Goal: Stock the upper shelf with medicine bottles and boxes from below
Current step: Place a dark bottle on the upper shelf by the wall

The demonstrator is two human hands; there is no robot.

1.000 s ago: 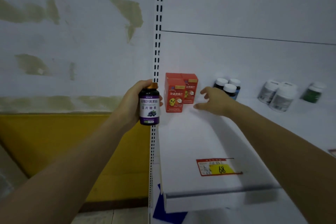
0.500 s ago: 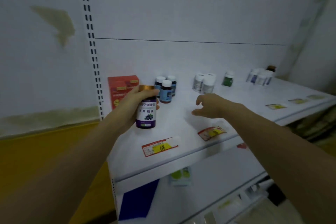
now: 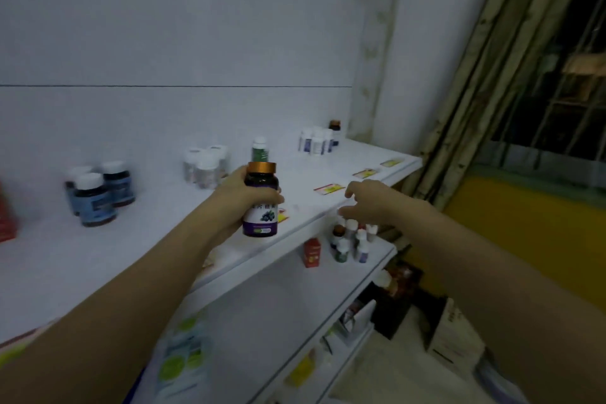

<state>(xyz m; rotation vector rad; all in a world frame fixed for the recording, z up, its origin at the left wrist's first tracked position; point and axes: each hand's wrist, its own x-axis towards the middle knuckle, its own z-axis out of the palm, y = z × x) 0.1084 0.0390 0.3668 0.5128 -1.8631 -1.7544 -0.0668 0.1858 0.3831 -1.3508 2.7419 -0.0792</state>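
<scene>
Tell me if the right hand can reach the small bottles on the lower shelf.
Probably yes: the right hand is empty, at the edge of the upper shelf, just above the small bottles, with nothing between.

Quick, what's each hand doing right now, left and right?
Left hand: holding the purple-labelled bottle with the orange cap.
Right hand: open, holding nothing.

Left forearm [image 3: 131, 298] bare and slender, right forearm [image 3: 492, 266] bare too, left hand [image 3: 239, 197] bare, right hand [image 3: 370, 203] bare, edges softened by blur.
</scene>
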